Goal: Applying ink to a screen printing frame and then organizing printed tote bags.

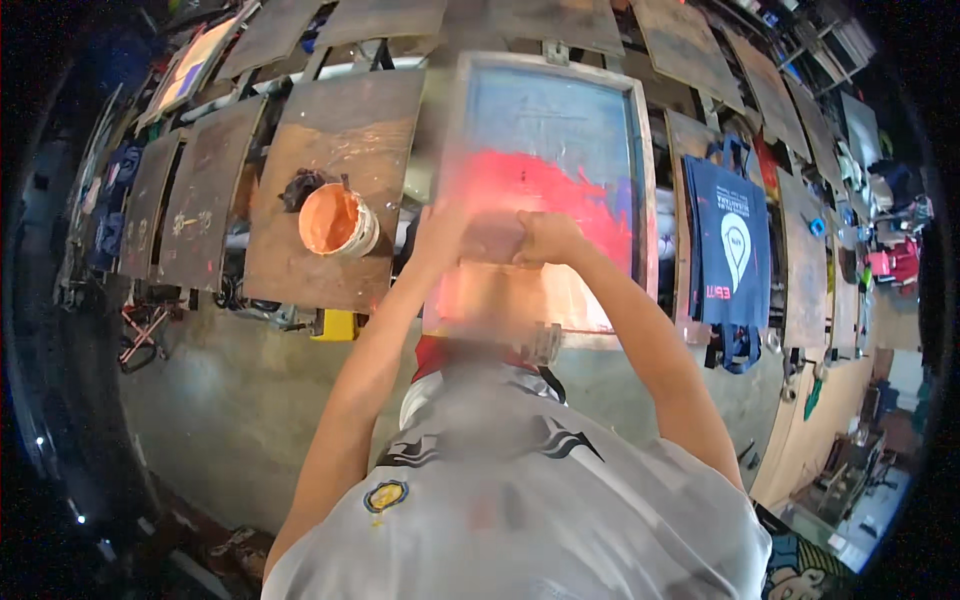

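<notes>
Step in hand, as I judge it: working bright red wet ink (525, 180) over the wooden-framed blue mesh screen (560, 110), with a blurred, dull-pink squeegee-like block (493, 238) lying on the screen's nearer half. My bare right hand (548, 240) is curled around the block's right end; my bare left hand (438, 240), at its left, is too blurred to tell its grip. Next move probably calls for level, even pressure along the screen.

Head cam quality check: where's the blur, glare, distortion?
Head view: hazy smear down the middle, softening the left hand and the grey shirt's centre; the blue bag reads sharper. Head view: bright, washed-out patch low on the framed screen. Head view: fisheye bends the boards; corners go black.
</notes>
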A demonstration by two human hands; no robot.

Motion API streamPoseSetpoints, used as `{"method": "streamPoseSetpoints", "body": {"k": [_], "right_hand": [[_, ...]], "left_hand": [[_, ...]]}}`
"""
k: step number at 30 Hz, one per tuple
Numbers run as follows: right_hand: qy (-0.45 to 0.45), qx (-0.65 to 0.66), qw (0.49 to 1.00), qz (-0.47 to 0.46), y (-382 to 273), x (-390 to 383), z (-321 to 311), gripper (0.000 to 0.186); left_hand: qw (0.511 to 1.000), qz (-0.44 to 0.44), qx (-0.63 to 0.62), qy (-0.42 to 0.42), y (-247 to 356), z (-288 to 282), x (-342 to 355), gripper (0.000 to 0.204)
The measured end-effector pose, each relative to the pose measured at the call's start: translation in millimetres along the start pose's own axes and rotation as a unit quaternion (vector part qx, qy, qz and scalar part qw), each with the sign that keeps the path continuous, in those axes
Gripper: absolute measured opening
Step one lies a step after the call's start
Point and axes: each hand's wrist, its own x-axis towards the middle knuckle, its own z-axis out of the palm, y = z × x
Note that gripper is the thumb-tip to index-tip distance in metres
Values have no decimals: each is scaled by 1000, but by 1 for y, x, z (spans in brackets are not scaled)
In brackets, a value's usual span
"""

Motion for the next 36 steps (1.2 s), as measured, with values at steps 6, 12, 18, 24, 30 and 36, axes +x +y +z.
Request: {"method": "streamPoseSetpoints", "body": {"k": [6,12,18,24,30,36], "right_hand": [[92,32,992,79,18,-47,15,56],[174,100,933,300,27,-144,43,54],[256,174,832,461,-11,-164,71,55],[258,152,853,428,-26,-123,57,52],[185,116,931,293,-18,-65,40,49],[59,40,996,58,-15,-8,5,48]], "left_hand": [[993,94,34,-58,28,9,46,53],[937,337,16,-94,107,68,111,58],[872,448,16,-195,153,86,142,58],[904,396,-63,-148,88,85,137,56],[969,219,-3,-114,19,42,96,54],[999,-1,39,4,-10,15,5,55]]}}
